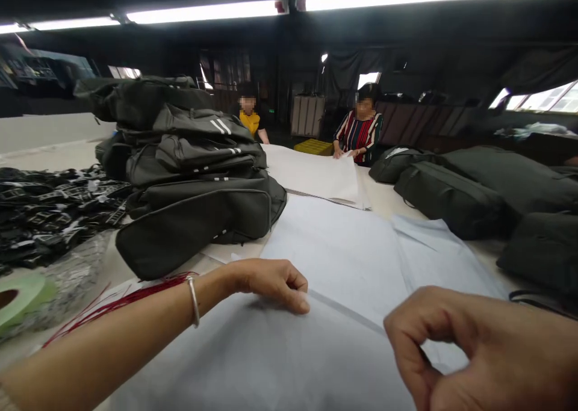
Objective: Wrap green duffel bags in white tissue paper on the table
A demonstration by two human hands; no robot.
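Observation:
A thin, pale blue-white sheet [271, 354] spreads in front of me, its far edge running between my two hands. My left hand [275, 281], with a silver bangle on the wrist, is closed on that edge, thumb and curled fingers together. On the right, my right hand [478, 339] makes a pinch, thumb and forefinger meeting where the sheet's edge runs into them; the fingertips are partly hidden. Beyond lies another pale sheet [338, 248] flat on the table, with a folded bluish sheet [433, 242] at its right.
Dark backpacks [198, 218] are stacked high at left; more dark bags [451, 194] lie at right. Nearby are black straps [58, 212], red cords [121, 299] and a light green tape roll [27, 299]. Across the table, a person in stripes [361, 134] handles white sheets [311, 170]; another wears yellow [250, 122].

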